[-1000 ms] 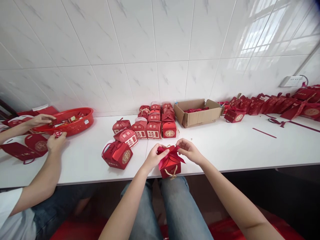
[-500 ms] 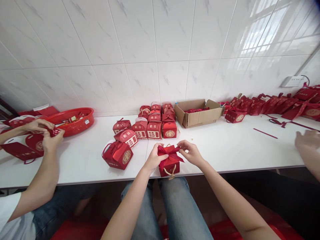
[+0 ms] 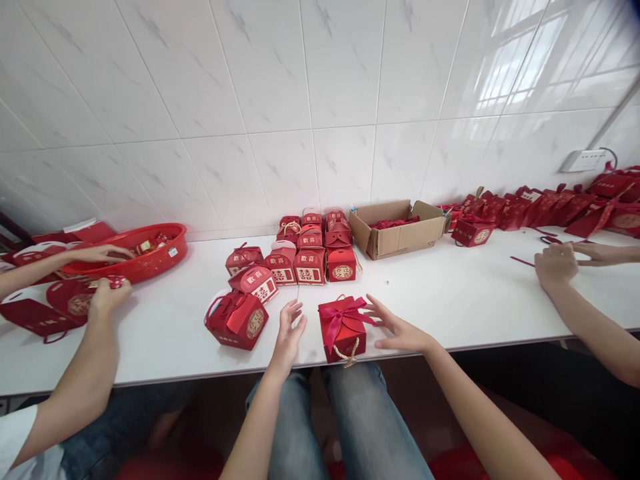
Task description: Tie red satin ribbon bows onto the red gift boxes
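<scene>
Near the table's front edge, before me, stands a red gift box point(image 3: 345, 333) with a ribbon bow point(image 3: 343, 319) on its top and a twisted cord handle point(image 3: 349, 353) hanging down its front. My left hand point(image 3: 290, 333) is raised just left of the box, apart from it, fingers loosely spread and holding nothing. On the other side, my right hand point(image 3: 397, 327) is open, its fingers pointing at the bow's right end; whether a fingertip touches the ribbon I cannot tell. Left of my left hand sits another red gift box point(image 3: 237, 321), tilted toward the right.
Behind stand several red gift boxes point(image 3: 309, 265) in a cluster, beside a cardboard carton point(image 3: 405, 241) of red ribbon. At left a co-worker's hand point(image 3: 107, 293) holds something small near a red basin point(image 3: 183, 250). Another person's hands point(image 3: 556, 263) are at right, with more red boxes behind.
Both my hands have let go of the bow and moved apart. The box is turned slightly. The left co-worker has reached into the basin; the right person's hands have come further in.
</scene>
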`<state>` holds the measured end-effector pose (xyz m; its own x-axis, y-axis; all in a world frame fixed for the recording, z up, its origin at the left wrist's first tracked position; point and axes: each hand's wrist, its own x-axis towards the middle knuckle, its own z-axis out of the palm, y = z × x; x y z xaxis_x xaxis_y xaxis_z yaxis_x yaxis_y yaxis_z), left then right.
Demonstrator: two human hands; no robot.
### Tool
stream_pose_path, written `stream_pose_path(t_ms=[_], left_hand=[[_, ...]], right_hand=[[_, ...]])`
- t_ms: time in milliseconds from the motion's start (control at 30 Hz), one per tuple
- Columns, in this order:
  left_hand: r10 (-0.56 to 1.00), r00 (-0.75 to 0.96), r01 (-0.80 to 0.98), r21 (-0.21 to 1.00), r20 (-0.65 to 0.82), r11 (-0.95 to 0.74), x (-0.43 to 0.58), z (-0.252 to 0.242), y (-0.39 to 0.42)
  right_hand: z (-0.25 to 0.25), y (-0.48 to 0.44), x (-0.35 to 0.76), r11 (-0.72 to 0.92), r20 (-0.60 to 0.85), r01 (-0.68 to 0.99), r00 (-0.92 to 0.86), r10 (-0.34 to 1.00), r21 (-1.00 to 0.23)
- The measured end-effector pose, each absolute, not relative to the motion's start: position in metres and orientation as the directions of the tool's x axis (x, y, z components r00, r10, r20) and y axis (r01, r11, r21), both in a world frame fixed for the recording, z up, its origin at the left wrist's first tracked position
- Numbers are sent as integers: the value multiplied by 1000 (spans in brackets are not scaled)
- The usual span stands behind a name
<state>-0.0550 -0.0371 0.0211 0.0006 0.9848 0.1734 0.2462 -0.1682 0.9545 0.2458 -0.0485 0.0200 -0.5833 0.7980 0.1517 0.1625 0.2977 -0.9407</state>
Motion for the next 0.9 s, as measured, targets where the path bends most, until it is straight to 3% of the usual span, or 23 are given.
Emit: stream_pose_path(t_ms=[67, 167, 300, 500, 567, 600, 667, 700, 767, 900], left_hand=[[966, -3, 481, 847, 259, -226, -65, 9, -37], [948, 57, 651, 708, 314, -274, -68, -1, -38], [934, 136, 798, 523, 330, -300, -61, -4, -41], [927, 157, 837, 453, 340, -307, -62, -8, -41], [927, 158, 841, 446, 339, -306, -63, -9, -40], [927, 161, 843, 441, 340, -308, -64, -10, -39], [924, 168, 847, 430, 343, -313, -64, -10, -38], [924, 169, 850, 424, 344, -313, -64, -10, -38], [923, 165, 857, 413, 347, -308, -63, -10, -37], [917, 168, 858, 404, 363, -317, -63, -8, -36]], right_hand=[[13, -49, 240, 305, 133, 199, -592, 795, -931], [12, -46, 220, 332, 189, 154, -576, 795, -931], [15, -40, 191, 300, 211, 68, -567, 796, -951], [9, -51, 204, 336, 237, 109, -512, 826, -936], [1, -58, 230, 273, 176, 265, -338, 925, -925], [-3, -61, 244, 185, 141, 383, -140, 980, -905], [-12, -65, 267, -129, 119, 602, 355, 927, -788], [-17, -66, 275, -271, 143, 659, 503, 852, -702], [-23, -67, 282, -432, 190, 742, 589, 786, -513], [-26, -65, 272, -477, 170, 829, 536, 827, -293]])
